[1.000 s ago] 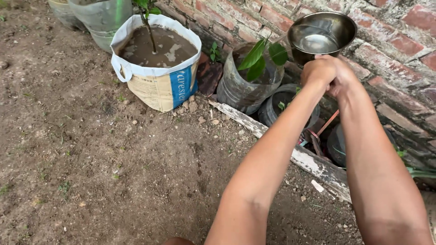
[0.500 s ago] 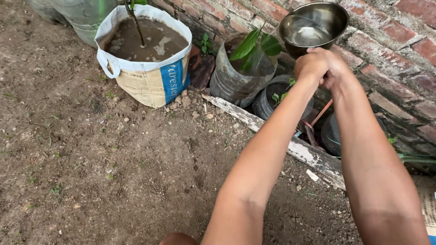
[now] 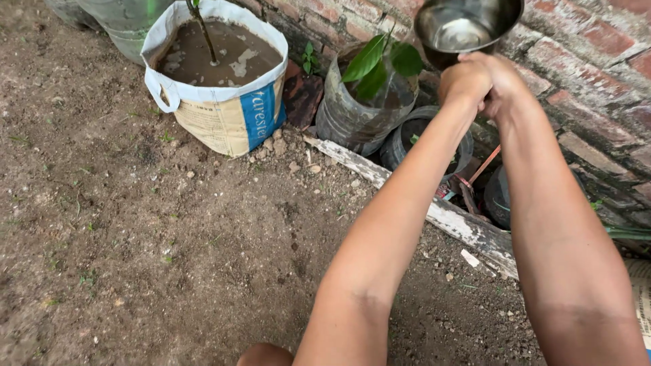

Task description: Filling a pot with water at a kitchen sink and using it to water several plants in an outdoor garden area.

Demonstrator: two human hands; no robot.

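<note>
Steel bowl (image 3: pixel 468 27) clamped by both fists — left hand (image 3: pixel 464 80), right hand (image 3: pixel 503 85) — above potted seedling (image 3: pixel 380 61).

Outdoor, flat daylight. Bare packed dirt ground (image 3: pixel 135 237) from 6 to 10 o'clock, small pebbles scattered. Weathered red brick wall (image 3: pixel 597 88) runs 12 to 3 o'clock, mortar gaps visible.

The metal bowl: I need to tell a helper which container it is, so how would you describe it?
Along the brick wall, look above the row of planted containers. The metal bowl is held up by both hands; it alone is shiny and holds no soil.
</note>
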